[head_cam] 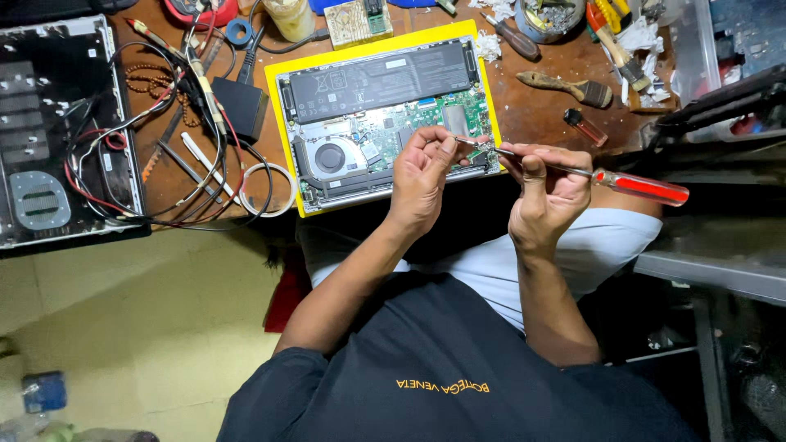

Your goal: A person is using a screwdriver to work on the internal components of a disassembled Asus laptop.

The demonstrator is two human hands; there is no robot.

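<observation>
An opened laptop (360,123) lies bottom-up on a yellow mat (282,147), with its black battery, fan and green board exposed. My right hand (544,196) grips a screwdriver with a red handle (643,187); the metal shaft points left toward the laptop's near right corner. My left hand (422,168) is at that same corner, its fingertips pinched around the shaft's tip or something tiny there; I cannot make out which.
Another opened device (57,131) with tangled red and black wires (176,164) sits left. A black power brick (237,106), a tape roll (266,190), brushes (573,88), a small screwdriver (512,37) and a lighter (585,127) lie on the brown bench.
</observation>
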